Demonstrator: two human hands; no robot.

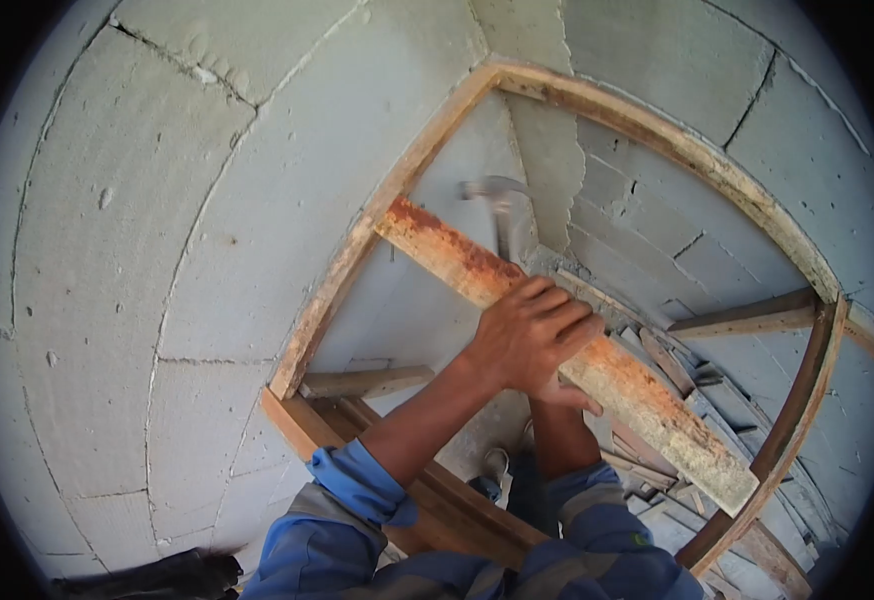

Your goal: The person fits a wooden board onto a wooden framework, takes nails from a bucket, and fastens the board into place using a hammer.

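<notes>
Nearest my camera, two blue sleeves [360, 487] lead into bare forearms. The left hand [535, 333] sits on the stained wooden plank [657, 393], its fingers curled over and clamped on it around mid-length. The right hand is hidden behind the plank and left hand, so I cannot tell what its fingers are doing.

The plank lies across the opening of a rough wooden frame [438, 137], its long axis slanting from upper left to lower right in my view. Its reddish end meets the frame's left rail; its pale end reaches over the right rail [805, 400]. By my judgement the frame itself is assembled, its rails meeting at the corners, and the plank is laid in its crossing position. I make out no fixing at either plank end, so I'd count the fastening as unsettled.

Beyond the plank's upper edge I see a hammer [502, 222], head blurred, handle running down behind the wood. Farther off are a shoe [497, 465], a heap of scrap boards [667, 362] and grey block walls [237, 230].
</notes>
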